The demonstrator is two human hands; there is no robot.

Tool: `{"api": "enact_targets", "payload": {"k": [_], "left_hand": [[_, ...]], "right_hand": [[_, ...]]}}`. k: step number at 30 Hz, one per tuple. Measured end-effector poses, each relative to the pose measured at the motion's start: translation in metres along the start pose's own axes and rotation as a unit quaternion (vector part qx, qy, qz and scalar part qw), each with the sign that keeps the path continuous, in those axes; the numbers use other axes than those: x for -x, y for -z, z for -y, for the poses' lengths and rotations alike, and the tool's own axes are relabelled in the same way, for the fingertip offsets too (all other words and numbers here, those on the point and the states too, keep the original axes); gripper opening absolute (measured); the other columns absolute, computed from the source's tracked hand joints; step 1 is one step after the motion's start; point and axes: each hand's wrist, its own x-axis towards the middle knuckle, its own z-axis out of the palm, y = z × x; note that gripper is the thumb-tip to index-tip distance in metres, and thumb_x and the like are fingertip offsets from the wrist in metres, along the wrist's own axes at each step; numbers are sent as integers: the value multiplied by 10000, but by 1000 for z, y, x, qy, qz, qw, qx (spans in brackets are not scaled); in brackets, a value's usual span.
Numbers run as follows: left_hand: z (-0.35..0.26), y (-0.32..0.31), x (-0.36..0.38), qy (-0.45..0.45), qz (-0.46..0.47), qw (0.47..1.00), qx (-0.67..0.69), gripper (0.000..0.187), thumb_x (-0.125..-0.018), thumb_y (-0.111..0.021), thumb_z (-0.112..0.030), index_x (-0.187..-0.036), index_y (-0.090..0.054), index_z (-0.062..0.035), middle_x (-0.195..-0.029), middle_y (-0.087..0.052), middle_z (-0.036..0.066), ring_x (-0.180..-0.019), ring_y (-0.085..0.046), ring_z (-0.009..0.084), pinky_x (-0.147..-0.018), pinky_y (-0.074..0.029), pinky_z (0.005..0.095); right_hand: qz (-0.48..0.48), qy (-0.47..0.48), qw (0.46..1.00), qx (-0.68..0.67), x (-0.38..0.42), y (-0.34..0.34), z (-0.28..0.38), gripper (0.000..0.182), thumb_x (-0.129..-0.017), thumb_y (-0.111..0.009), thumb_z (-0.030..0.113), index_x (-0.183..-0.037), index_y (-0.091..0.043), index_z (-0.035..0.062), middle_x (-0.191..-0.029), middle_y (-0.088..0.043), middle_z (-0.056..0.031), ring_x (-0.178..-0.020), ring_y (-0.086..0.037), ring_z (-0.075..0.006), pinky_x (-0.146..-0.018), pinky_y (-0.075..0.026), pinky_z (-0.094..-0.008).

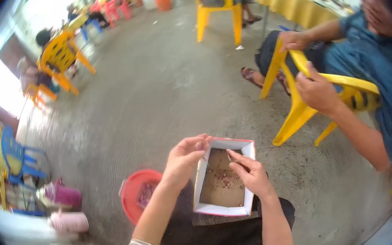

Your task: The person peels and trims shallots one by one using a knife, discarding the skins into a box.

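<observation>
A white-walled cardboard box (223,210) rests at my lap, with reddish scraps (226,179) and pale thread-like bits on its brown bottom. At the box's upper left edge, my left hand (183,157) pinches a small purple, bulb-like piece (199,146). Over the box's right side is my right hand (253,176), its fingers closed around a small, thin object too blurred to name. To the left of the box stands a red basin (124,196) holding purplish pieces (148,192), partly hidden behind my left forearm.
A person in a blue shirt (364,49) sits at the right, hands on a yellow chair (298,117). More yellow chairs (60,58) and a cloth-covered table (286,7) stand farther off. A blue chair (14,150) and a pink flask (69,195) are at the left.
</observation>
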Motion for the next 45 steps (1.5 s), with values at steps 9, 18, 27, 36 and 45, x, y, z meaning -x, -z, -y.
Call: {"api": "enact_targets", "payload": {"k": [9, 18, 27, 36, 45], "left_hand": [[38, -46, -19, 47, 31, 998, -39, 279, -823, -601, 71, -1092, -591, -5, -1054, -627, 102, -972, -617, 167, -856, -504, 279], [42, -46, -18, 37, 16, 999, -35, 227, -852, -594, 35, -1074, -591, -14, -1025, -623, 73, -895, -609, 138, -823, -509, 276], [34, -30, -21, 159, 61, 981, 97, 194, -876, -601, -13, -1068, -590, -34, -1009, -634, 54, -859, -604, 118, -779, -503, 255], [36, -26, -21, 112, 18, 993, -44, 154, -845, -646, -11, -997, -649, -33, -909, -662, 29, -766, -594, 80, -685, -490, 222], [25, -24, -20, 126, 50, 990, -43, 126, -822, -672, -10, -946, -685, -21, -849, -664, 32, -710, -577, 81, -636, -463, 218]], "right_hand": [[20, -39, 980, -195, -4, 22, 8, 528, -898, -626, 158, -1384, -437, 73, -842, -576, 17, -770, -516, -52, -705, -438, -214], [-8, -63, 977, -202, -12, 12, 0, 385, -924, -590, 145, -1293, -538, 45, -786, -533, 28, -666, -479, -47, -601, -425, -216], [-3, -172, 893, -416, -6, 13, 9, 378, -947, -553, 128, -1318, -517, 62, -721, -487, 46, -579, -412, -39, -494, -358, -198], [7, -24, 982, -186, -6, 7, 6, 457, -907, -600, 98, -1348, -483, 62, -908, -585, 9, -725, -516, -36, -608, -419, -200], [67, -79, 976, -189, -6, 18, 19, 467, -898, -615, 108, -1344, -487, 53, -1222, -587, -62, -1080, -521, -106, -948, -407, -268]]}}
